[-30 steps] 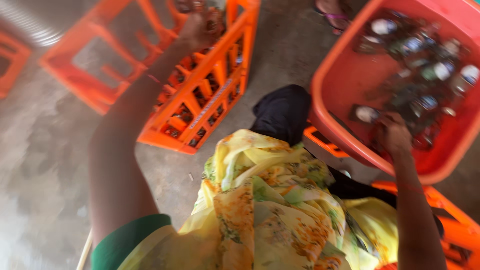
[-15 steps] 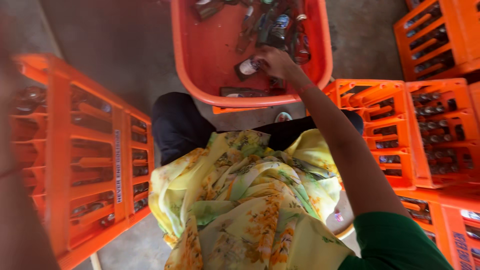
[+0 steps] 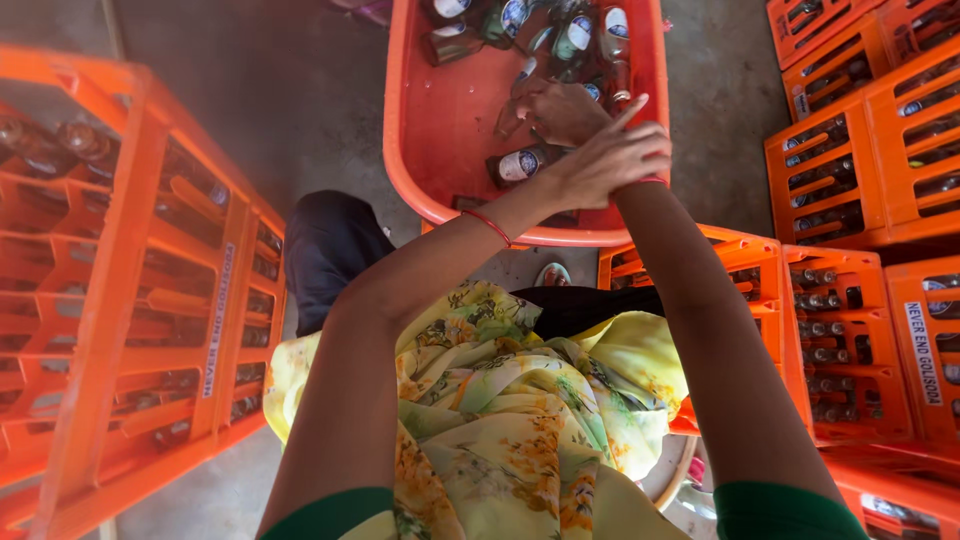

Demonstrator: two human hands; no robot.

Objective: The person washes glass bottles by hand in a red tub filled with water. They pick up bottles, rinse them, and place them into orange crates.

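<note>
A large orange plastic tub (image 3: 440,190) in front of my knees holds several glass bottles (image 3: 560,35) lying on their sides. My right hand (image 3: 560,108) is down inside the tub among the bottles, fingers curled over one; whether it grips it is hidden. My left hand (image 3: 605,160) reaches across from the left with a red bangle on its wrist. It lies over my right wrist with fingers spread and nothing in it. A labelled brown bottle (image 3: 520,165) lies just left of my left hand. A yellow flowered cloth (image 3: 500,420) covers my lap.
A tall orange bottle crate (image 3: 130,300) stands close on my left, with a few bottles in its slots. More orange crates (image 3: 850,330) with bottles are stacked on the right and behind (image 3: 870,120). Grey concrete floor (image 3: 290,90) shows between the crate and the tub.
My left arm has swung from the left crate over to the tub and now lies across my right wrist. My right hand has stayed among the bottles. The view has tilted towards the tub.
</note>
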